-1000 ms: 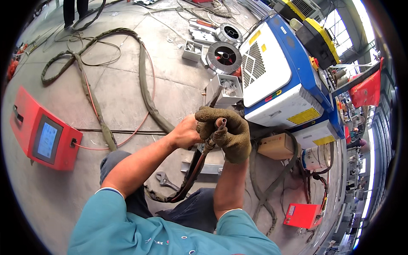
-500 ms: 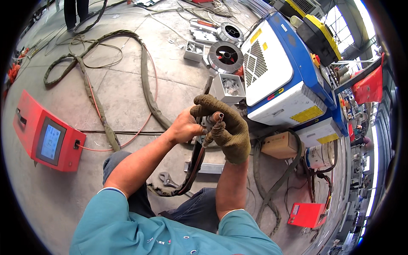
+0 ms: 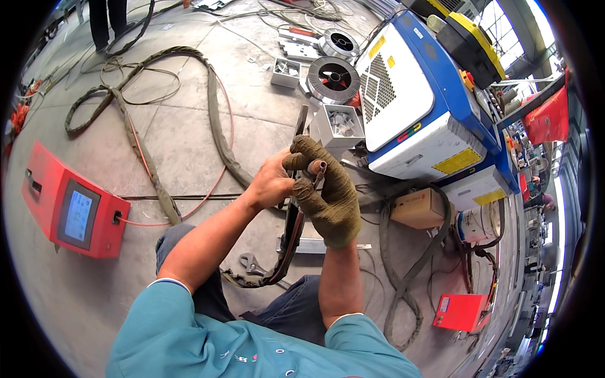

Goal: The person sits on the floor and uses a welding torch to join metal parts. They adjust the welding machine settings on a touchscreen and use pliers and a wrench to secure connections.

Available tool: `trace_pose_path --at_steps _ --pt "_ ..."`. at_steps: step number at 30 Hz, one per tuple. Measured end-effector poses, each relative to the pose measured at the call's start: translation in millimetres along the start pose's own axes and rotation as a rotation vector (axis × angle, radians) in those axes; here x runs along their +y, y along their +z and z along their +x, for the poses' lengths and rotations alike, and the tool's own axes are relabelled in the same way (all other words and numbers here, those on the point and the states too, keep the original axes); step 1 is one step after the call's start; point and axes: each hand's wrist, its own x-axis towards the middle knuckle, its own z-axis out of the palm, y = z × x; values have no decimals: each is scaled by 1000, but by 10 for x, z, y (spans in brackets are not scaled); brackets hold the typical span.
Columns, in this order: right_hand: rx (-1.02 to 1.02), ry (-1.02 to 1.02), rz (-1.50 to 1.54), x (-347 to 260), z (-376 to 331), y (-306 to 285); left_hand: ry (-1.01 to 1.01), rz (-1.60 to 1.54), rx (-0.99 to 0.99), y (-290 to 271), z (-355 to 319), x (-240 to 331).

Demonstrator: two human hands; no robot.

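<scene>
My bare left hand [image 3: 273, 180] is closed around the body of what looks like a welding torch, most of it hidden by the fingers. The torch's copper-coloured nozzle [image 3: 315, 167] pokes out between the thumb and fingers of my right hand [image 3: 333, 205], which wears an olive knitted glove and curls around it. From beneath my hands a dark sheathed cable [image 3: 291, 232] hangs down and bends left between my knees. An adjustable wrench [image 3: 251, 264] lies on the floor by that bend. A grey metal bar [image 3: 309, 246] rests behind the cable.
On the left stands a red box with a screen [image 3: 79, 211]. A thick sheathed hose [image 3: 217, 120] loops over the concrete floor. Ahead are wire spools [image 3: 333, 79] and a box of small metal parts [image 3: 340, 124]. A blue-and-white machine [image 3: 403, 88] and a cardboard box [image 3: 416, 209] stand right.
My gloved right hand has shifted slightly left and closed in around the nozzle. A brass-coloured piece that showed below it is now covered. My left hand keeps its hold.
</scene>
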Motion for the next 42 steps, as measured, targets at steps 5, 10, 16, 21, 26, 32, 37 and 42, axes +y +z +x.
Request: trace_pose_path --at_steps 5,10,16,21,26,32,37,42 --pt "45 62 114 -24 -39 38 38 101 6 7 -7 -10" --pt "84 57 147 -5 -56 53 11 65 13 62 -23 27" --pt "85 67 177 -10 -55 75 26 112 11 38 -31 -15" --pt "144 -39 165 45 -31 120 94 174 94 54 39 -71" --pt "302 -45 62 201 -26 206 266 637 265 -35 47 -126" --pt "379 20 82 319 -46 210 255 698 377 -38 52 -58" --pt "313 159 42 525 -100 186 293 729 440 -66 83 -46" --pt "373 29 -89 611 -54 232 286 761 456 -141 100 -64"
